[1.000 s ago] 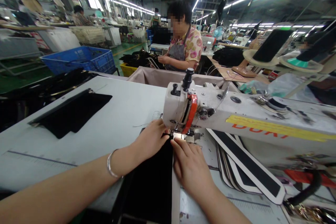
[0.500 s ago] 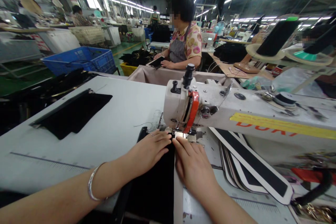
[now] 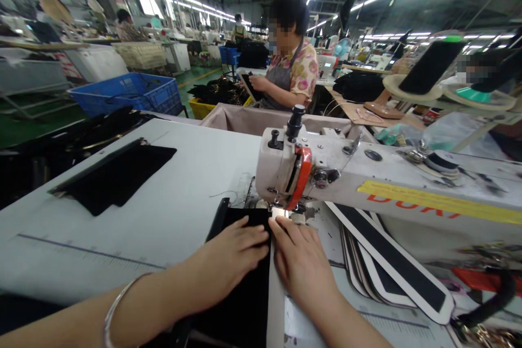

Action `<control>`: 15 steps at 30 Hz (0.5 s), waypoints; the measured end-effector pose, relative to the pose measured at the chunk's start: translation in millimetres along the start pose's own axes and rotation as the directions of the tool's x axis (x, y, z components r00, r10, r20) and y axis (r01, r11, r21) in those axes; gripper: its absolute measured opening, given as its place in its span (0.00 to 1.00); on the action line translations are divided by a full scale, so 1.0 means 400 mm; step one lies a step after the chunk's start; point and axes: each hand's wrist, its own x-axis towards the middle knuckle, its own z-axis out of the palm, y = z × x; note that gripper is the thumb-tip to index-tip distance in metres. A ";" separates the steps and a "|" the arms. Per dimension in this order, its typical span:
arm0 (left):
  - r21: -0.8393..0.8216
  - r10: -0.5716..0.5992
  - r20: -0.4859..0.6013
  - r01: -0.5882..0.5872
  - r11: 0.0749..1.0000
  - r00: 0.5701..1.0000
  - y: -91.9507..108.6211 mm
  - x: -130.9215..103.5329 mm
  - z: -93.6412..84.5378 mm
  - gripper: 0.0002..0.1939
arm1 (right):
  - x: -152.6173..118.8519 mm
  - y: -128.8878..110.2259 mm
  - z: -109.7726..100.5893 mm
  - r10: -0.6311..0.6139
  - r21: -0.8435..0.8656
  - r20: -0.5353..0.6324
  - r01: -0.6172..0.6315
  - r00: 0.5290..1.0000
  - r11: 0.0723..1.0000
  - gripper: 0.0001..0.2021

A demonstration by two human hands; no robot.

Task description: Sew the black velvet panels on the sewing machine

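A black fabric panel [image 3: 249, 307] lies on the sewing machine bed, with a pale strip [image 3: 275, 304] along its right side. My left hand [image 3: 234, 250] rests flat on the panel, fingers stretched toward the needle area. On the strip, just in front of the presser foot, my right hand [image 3: 304, 261] lies with its fingers extended forward. The sewing machine head [image 3: 274, 166], with an orange-red guard [image 3: 300, 176], stands directly beyond my fingertips. The needle itself is hard to make out. A dark raised edge [image 3: 220, 217] borders the panel's left side.
Another black piece [image 3: 118, 179] lies on the white table [image 3: 196, 166] at left. Long white-edged black panels [image 3: 408, 266] are stacked at right, under the machine arm. A pinkish cloth-lined bin [image 3: 228, 119] stands behind the table. Beyond it, a co-worker [image 3: 291, 73] holds a dark piece.
My left hand has drawn back from the needle area toward me, uncovering the panel's far end. My right hand stays nearly in place. The co-worker has lifted and tilted the dark piece.
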 end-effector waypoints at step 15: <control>-0.185 0.114 -0.008 -0.113 0.976 0.993 0.050 -0.084 0.006 0.25 | 0.002 0.001 0.005 -0.001 -0.006 -0.015 0.000 1.000 1.000 0.24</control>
